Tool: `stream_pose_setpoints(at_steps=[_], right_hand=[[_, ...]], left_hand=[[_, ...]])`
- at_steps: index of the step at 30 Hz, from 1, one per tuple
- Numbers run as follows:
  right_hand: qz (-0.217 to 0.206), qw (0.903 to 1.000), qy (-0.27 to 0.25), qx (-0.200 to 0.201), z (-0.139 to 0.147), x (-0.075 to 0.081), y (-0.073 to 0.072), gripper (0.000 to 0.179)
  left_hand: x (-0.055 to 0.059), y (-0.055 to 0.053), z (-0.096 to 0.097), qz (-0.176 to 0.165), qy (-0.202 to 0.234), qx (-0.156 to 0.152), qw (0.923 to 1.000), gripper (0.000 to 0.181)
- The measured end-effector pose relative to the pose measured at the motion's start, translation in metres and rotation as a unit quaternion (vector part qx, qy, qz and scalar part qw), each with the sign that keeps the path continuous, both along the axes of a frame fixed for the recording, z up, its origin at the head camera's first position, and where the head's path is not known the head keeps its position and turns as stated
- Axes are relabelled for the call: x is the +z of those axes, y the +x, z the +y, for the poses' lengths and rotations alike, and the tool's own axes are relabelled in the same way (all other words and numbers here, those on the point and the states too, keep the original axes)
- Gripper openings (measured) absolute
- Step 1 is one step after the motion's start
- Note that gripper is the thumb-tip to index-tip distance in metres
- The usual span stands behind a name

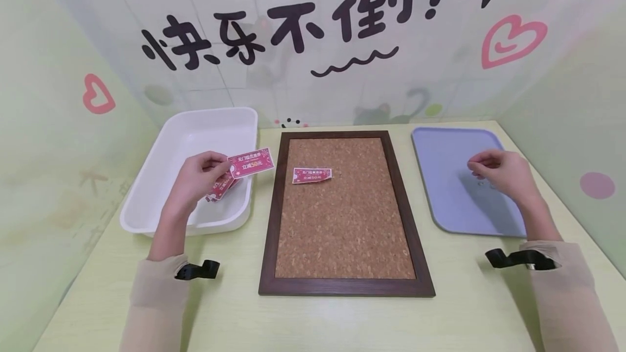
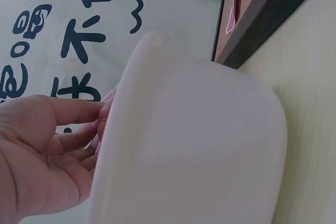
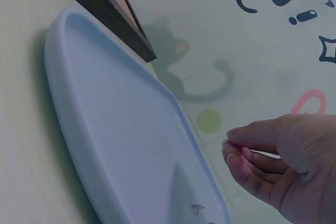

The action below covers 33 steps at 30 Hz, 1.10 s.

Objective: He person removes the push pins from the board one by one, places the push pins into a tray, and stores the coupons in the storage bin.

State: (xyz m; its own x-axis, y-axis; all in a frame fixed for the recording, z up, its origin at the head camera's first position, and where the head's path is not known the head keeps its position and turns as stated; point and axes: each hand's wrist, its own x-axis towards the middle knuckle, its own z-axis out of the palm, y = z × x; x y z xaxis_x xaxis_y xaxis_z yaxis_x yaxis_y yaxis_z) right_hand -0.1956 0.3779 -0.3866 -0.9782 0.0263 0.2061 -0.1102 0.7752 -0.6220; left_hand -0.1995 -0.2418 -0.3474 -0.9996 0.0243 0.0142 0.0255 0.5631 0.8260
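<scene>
My left hand [image 1: 205, 175] pinches a red printed coupon [image 1: 251, 162] by its left end, over the right side of a white basin [image 1: 171, 170]. More red coupons [image 1: 224, 186] show beneath the fingers. In the left wrist view, the basin's wall hides most of the fingertips. Over a blue-grey tray [image 1: 442, 178], my right hand [image 1: 504, 173] has thumb and forefinger brought together; I cannot tell whether something tiny sits between them. A thumbtack [image 3: 197, 206] lies on the tray below. Another coupon [image 1: 312, 175] is on the cork board [image 1: 342, 221], its lower right edge lifting.
The board's dark wooden frame [image 1: 347, 287] lies flat on the pale table [image 1: 230, 297], between basin and tray. A printed backdrop [image 1: 293, 86] rises behind the table, with side panels left and right. Black straps [image 1: 198, 270] circle both wrists.
</scene>
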Motion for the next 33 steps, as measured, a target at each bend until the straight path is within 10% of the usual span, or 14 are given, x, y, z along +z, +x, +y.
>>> stream_pose_setpoints(at_steps=[33], right_hand=[[-0.052,0.9964,0.049,-0.045,0.029,-0.016,0.0,0.029]], left_hand=[[-0.034,-0.008,-0.051,-0.123,0.006,0.037,0.9917,0.041]])
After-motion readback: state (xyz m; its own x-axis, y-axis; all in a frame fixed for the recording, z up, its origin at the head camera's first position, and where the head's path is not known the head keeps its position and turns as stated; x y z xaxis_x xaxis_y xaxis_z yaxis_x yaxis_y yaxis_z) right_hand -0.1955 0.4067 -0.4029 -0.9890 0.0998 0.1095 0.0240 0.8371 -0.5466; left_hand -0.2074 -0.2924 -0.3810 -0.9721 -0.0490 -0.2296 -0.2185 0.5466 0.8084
